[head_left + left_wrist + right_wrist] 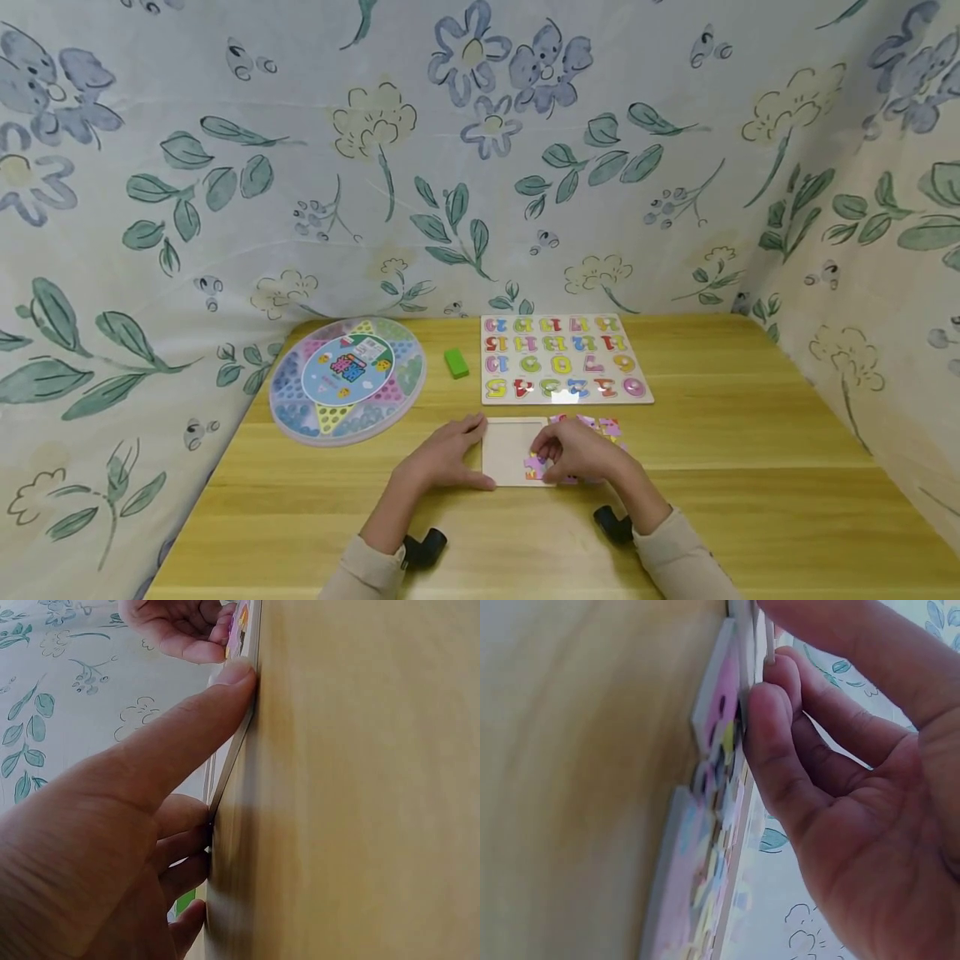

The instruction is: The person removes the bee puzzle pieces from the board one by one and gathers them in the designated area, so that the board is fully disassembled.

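A shallow wooden puzzle tray [506, 450] lies on the table, its left part bare wood. My left hand [446, 454] rests along the tray's left side, its thumb [187, 724] stretched to the near corner and the fingers against the left edge. Over the tray's right part my right hand [577, 450] bends its fingers, with thumb and fingertips at a pink-and-yellow jigsaw piece [534, 467] near the lower right corner. More pink jigsaw pieces [611, 427] lie just right of the tray, partly hidden under the right hand; they also show in the right wrist view.
Behind the tray lies a white number board [566, 360] with colourful numerals. A small green block [456, 363] sits to its left. At the far left is a round board game [347, 379] with marbles. Floral cloth [480, 208] hangs behind the wooden table [750, 467].
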A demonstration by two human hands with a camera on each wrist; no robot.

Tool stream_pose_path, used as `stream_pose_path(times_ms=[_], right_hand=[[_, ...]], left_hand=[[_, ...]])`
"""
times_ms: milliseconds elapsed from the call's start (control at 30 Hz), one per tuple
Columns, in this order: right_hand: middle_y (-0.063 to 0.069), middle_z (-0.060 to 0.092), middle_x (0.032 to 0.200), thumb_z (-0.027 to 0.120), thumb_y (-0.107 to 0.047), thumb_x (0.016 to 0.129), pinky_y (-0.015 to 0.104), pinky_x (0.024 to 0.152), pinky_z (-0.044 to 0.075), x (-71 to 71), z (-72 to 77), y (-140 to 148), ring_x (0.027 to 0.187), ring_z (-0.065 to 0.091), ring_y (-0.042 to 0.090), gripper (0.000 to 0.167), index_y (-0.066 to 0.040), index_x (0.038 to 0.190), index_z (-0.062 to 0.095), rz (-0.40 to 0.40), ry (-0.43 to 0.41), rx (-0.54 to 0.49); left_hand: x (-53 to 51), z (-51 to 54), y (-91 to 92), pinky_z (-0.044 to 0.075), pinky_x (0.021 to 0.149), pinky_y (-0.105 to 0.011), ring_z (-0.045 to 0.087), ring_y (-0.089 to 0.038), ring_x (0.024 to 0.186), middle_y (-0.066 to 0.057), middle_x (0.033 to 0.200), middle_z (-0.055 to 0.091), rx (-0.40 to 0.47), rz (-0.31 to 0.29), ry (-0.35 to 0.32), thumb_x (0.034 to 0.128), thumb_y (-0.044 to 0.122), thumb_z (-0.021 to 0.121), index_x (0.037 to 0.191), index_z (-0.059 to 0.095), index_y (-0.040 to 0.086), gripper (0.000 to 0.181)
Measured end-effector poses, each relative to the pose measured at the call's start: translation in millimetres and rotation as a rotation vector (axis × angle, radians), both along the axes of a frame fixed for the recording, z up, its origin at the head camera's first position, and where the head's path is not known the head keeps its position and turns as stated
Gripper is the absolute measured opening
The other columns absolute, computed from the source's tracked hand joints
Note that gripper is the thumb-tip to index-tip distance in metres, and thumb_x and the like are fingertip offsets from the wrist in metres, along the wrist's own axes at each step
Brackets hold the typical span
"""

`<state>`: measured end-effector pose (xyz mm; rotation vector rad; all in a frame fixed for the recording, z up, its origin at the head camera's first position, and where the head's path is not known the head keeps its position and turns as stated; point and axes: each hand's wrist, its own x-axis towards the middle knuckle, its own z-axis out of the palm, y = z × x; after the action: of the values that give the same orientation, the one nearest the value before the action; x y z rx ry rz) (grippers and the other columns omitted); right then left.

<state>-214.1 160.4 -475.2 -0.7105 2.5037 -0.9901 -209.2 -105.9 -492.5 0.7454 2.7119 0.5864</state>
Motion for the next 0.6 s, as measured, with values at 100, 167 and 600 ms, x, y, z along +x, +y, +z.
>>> stream_pose_path(times_ms=[100,167,600], right_hand=[[0.000,0.066,0.083,0.086,-0.007,0.068,0.020,0.065,0.052,-1.3,0.0,3.7,0.074,0.058,0.009,0.031,-0.006,0.095,0.071,-0.002,-0.007,-0.013],[0.001,0.066,0.083,0.086,-0.008,0.068,0.020,0.065,0.052,-2.2,0.1,6.9,0.074,0.058,0.010,0.031,-0.006,0.094,0.071,-0.006,-0.012,-0.028],[0.002,0.066,0.087,0.086,-0.013,0.071,0.019,0.066,0.052,0.6,5.4,34.1,0.076,0.058,0.011,0.033,-0.004,0.099,0.071,-0.018,-0.018,-0.083]], left_hand=[[-0.4,-0.5,0.3,0.026,0.121,-0.045,0.025,-0.027,0.149,-0.004,0.163,0.024,-0.007,-0.008,0.011,0.0751,0.064,0.072,0.153,0.030,0.010,0.104],[-0.7,-1.4,0.5,0.026,0.121,-0.045,0.025,-0.027,0.149,-0.004,0.163,0.024,-0.014,-0.012,0.017,0.0751,0.064,0.072,0.153,0.030,0.010,0.104],[0.0,0.6,-0.3,0.025,0.122,-0.046,0.024,-0.027,0.150,-0.004,0.163,0.024,-0.005,-0.009,0.003,0.0753,0.063,0.073,0.154,0.029,0.010,0.104]])
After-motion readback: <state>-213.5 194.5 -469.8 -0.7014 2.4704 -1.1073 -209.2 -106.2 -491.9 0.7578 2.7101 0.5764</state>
